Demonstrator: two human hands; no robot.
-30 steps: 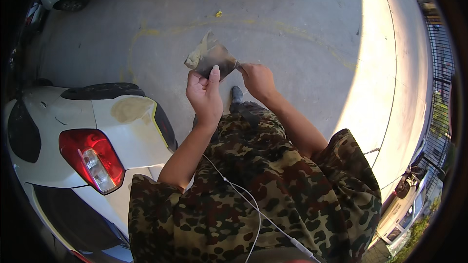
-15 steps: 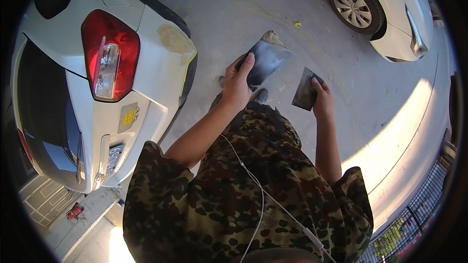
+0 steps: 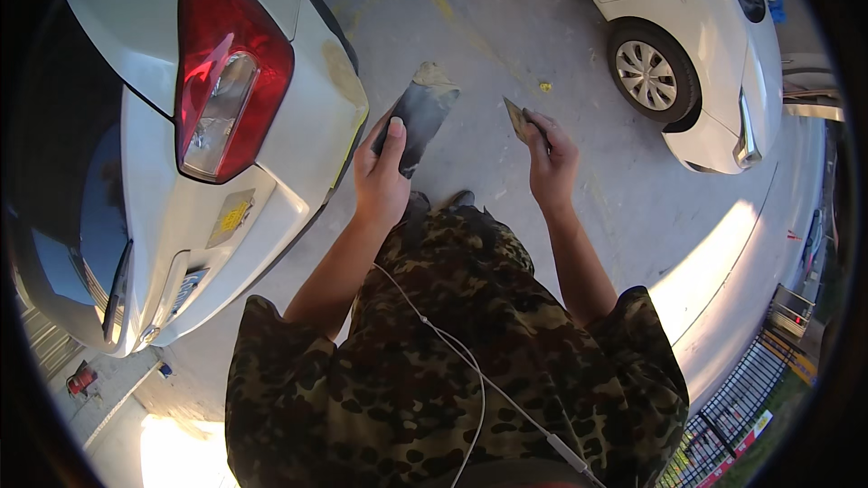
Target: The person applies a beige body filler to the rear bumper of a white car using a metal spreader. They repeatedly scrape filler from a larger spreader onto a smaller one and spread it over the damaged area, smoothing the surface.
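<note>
My left hand (image 3: 384,167) grips a dark, flat metal plate (image 3: 418,117), with a lump of pale putty (image 3: 434,72) smeared on its top end. My right hand (image 3: 551,158) pinches a small thin scraper (image 3: 515,117), held apart from the plate and seen nearly edge-on. Close on the left is the rear of a white car (image 3: 298,136), with a red tail light (image 3: 240,72) and a tan filler patch (image 3: 344,72) on its corner beside a yellow edge. My left hand is nearer to this car; neither hand touches it.
Another white car (image 3: 678,9) stands at upper right, its front wheel (image 3: 653,72) facing me. A small yellow object (image 3: 545,87) lies on the concrete floor. My shoes (image 3: 461,199) show below my hands. A metal fence (image 3: 714,420) runs along the lower right, beside a sunlit strip.
The view has turned, bringing the other car's wheel into sight. My hands, together a second ago, are now apart: the scraper has moved right, off the plate, and has tilted.
</note>
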